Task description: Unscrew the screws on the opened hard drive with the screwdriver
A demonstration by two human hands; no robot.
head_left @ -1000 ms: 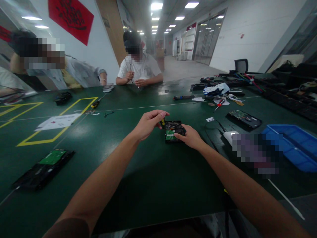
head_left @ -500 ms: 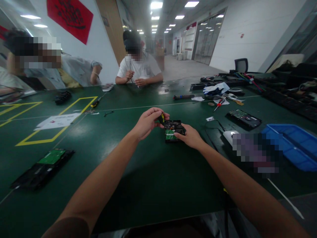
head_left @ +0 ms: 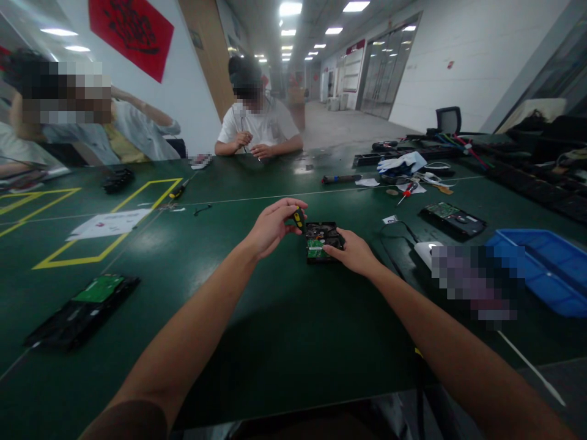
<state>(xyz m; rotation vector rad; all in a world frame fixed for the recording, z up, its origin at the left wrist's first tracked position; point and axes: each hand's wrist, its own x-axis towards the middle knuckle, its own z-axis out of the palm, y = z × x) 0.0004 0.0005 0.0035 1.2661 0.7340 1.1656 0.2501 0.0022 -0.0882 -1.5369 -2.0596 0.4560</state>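
A hard drive (head_left: 316, 245) with a green circuit board lies in a black frame on the green table. My right hand (head_left: 352, 249) grips its right side, thumb on top and fingers along the edge. In my left hand (head_left: 276, 227) is a screwdriver (head_left: 299, 217) with a black and yellow handle, held between thumb and fingers beside the drive's upper left corner. The screwdriver's tip cannot be made out.
Another drive (head_left: 82, 310) lies at the left, and a third drive (head_left: 453, 220) at the right. A blue tray (head_left: 550, 269) stands at the right edge near a white power strip (head_left: 428, 249). Gloves (head_left: 402, 164) and tools lie farther back. Two people sit across the table.
My left hand has turned the screwdriver slightly, and its handle now stands left of the drive's corner, a little apart from it. My right hand keeps its hold.
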